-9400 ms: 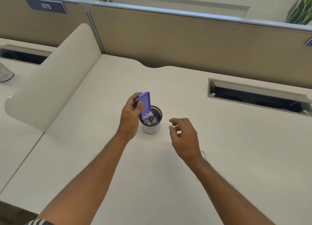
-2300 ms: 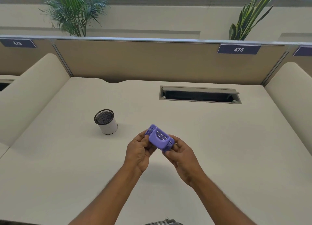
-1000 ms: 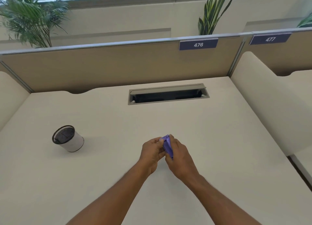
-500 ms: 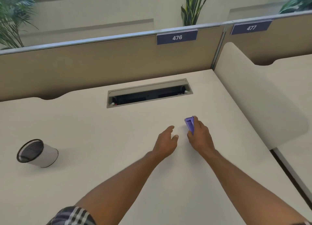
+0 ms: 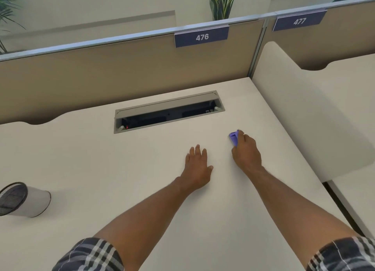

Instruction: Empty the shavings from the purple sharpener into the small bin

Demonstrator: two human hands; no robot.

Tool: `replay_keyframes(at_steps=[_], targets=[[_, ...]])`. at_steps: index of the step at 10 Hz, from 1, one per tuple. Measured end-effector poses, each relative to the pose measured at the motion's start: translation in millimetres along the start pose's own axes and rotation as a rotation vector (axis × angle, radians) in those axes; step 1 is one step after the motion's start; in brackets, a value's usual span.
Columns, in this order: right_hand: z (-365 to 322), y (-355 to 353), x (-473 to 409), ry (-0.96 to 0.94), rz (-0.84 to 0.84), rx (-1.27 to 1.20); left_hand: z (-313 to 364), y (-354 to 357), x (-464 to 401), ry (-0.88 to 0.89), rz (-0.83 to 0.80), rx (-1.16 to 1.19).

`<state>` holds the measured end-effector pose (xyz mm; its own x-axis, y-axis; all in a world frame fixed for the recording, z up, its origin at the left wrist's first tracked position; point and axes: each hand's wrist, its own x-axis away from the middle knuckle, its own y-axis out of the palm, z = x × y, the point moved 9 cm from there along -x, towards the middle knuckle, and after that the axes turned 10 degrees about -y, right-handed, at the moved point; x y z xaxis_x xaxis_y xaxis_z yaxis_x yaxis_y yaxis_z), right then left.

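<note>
The purple sharpener [image 5: 233, 139] is at the right of the desk, mostly covered by my right hand [image 5: 246, 152], whose fingers are closed around it low over the desk top. My left hand [image 5: 196, 165] lies flat and open on the desk a little to the left, holding nothing. The small bin [image 5: 30, 201], white with a black mesh rim, stands at the far left edge of the view, well away from both hands. Its inside is dark and I cannot make out the shavings.
A grey cable slot [image 5: 168, 112] is cut into the desk behind my hands. A beige partition with the sign 476 [image 5: 202, 36] closes the back. A rounded cream divider [image 5: 300, 108] borders the desk on the right.
My right hand has carried the sharpener a bit farther right and forward. My left hand has flattened onto the desk. The view has shifted right, so the bin sits at the left edge.
</note>
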<state>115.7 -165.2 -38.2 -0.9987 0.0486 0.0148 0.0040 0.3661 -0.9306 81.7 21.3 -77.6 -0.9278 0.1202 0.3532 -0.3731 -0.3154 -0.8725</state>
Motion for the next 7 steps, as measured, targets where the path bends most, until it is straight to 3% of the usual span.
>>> replay_keyframes(at_steps=[7], targets=[[-14, 12, 11, -0.016, 0.042, 0.071, -28, 8, 25, 0.028, -0.038, -0.012]])
